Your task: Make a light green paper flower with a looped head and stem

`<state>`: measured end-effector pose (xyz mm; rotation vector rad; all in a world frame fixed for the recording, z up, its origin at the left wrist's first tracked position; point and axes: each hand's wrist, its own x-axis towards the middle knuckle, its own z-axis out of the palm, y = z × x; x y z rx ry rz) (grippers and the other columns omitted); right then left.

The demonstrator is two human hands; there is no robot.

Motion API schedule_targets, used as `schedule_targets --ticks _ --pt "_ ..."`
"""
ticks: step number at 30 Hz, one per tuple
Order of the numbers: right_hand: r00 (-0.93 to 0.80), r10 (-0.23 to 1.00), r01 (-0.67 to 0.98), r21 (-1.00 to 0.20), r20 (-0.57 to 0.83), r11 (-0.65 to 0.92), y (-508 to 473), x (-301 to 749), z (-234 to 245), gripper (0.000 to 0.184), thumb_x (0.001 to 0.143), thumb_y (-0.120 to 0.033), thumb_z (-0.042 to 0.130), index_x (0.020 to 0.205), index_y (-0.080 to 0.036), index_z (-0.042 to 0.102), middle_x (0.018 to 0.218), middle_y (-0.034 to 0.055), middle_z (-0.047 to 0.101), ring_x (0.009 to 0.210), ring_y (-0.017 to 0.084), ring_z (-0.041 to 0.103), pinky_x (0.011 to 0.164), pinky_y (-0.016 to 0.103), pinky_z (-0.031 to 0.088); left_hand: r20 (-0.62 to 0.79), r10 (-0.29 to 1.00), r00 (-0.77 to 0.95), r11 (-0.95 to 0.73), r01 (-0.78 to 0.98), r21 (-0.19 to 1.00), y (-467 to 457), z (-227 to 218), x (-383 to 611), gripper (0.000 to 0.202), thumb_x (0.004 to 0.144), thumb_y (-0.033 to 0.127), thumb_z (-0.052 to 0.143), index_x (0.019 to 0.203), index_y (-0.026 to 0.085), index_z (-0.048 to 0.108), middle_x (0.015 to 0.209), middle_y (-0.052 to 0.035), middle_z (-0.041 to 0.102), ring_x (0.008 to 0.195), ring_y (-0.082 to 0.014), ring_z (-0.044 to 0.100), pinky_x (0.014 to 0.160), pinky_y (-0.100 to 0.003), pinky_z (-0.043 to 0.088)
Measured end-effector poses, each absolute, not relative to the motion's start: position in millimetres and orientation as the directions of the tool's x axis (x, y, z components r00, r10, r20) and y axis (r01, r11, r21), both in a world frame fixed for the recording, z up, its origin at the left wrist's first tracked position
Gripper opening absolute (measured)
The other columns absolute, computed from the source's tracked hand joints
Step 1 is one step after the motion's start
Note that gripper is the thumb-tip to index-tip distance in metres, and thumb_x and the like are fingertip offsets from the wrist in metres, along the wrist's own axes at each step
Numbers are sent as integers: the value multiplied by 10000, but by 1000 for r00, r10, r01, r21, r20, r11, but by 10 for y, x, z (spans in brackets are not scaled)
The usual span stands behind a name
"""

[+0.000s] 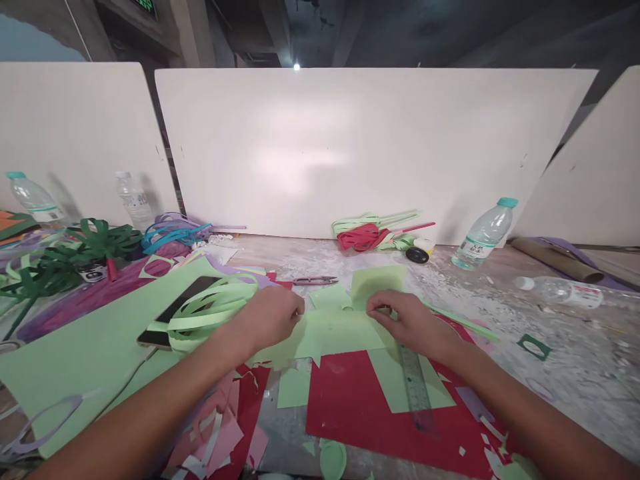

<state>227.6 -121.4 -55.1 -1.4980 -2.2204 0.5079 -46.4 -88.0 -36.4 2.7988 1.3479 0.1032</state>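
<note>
My left hand (pixel 273 317) is closed, pinching the left edge of a light green paper piece (pixel 335 330) that lies on the table. My right hand (pixel 403 320) is closed too, gripping the same paper at its right side where it folds upward. A clear plastic ruler (pixel 416 387) lies under my right hand, across a green scrap on a red paper sheet (pixel 350 400). Small thread snips (pixel 315 281) rest just beyond the paper.
A phone (pixel 175 310) lies on a large green sheet (pixel 75 360) under curled green strips (pixel 210 310). Dark green paper leaves (pixel 75 257), coloured strips (pixel 373 233) and water bottles (pixel 484 235) stand near the white boards (pixel 350 147). Another bottle (pixel 560 291) lies at right. Scraps litter the table.
</note>
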Motion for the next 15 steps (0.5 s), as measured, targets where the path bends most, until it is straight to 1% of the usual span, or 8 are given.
schedule_targets --ticks 2,3,5,7,8,11,15 --pt "-340 908 792 -447 244 416 -1219 2285 -558 165 861 -274 425 861 -215 580 870 45 623 768 181 544 618 267 395 120 780 614 -620 784 24 -888 -392 -438 222 771 138 449 691 195 649 687 -60 666 688 -207 589 566 -279 318" --pt "-343 902 795 -431 261 427 -1215 2306 -566 162 862 -276 429 854 -216 579 860 44 625 758 180 545 611 266 395 139 776 615 -625 780 40 -884 -407 -439 224 788 150 448 709 197 653 711 -60 676 710 -210 598 580 -279 334" --pt "-339 917 795 -457 210 399 -1205 2363 -588 170 864 -293 435 814 -217 579 802 32 623 706 169 538 591 264 395 135 759 637 -651 747 137 -863 -443 -467 221 819 182 447 774 206 662 778 -44 694 728 -193 608 605 -269 364" --pt "-327 939 789 -517 106 333 -1203 2407 -610 184 859 -324 449 803 -222 591 749 16 617 649 157 529 569 261 395 103 743 662 -665 712 227 -836 -488 -510 210 826 194 452 817 213 661 816 -24 701 719 -171 611 620 -257 386" --pt "-330 943 784 -541 52 304 -1207 2415 -619 186 851 -336 461 806 -223 602 736 12 616 635 155 528 559 260 394 93 740 666 -665 705 246 -825 -514 -527 207 824 191 455 827 211 660 826 -21 702 722 -168 614 629 -256 395" --pt "-366 929 778 -565 -54 274 -1230 2383 -635 183 824 -341 490 787 -221 623 704 6 611 605 147 518 534 254 378 93 736 670 -671 706 224 -822 -587 -536 217 817 167 448 848 208 659 859 -29 701 775 -184 622 657 -267 407" --pt "-402 914 777 -551 -64 303 -1246 2304 -639 183 821 -311 475 732 -210 600 642 -4 551 567 133 461 510 246 341 76 732 677 -677 709 199 -879 -647 -457 251 825 211 465 1002 217 643 902 -46 695 830 -213 620 656 -289 417"
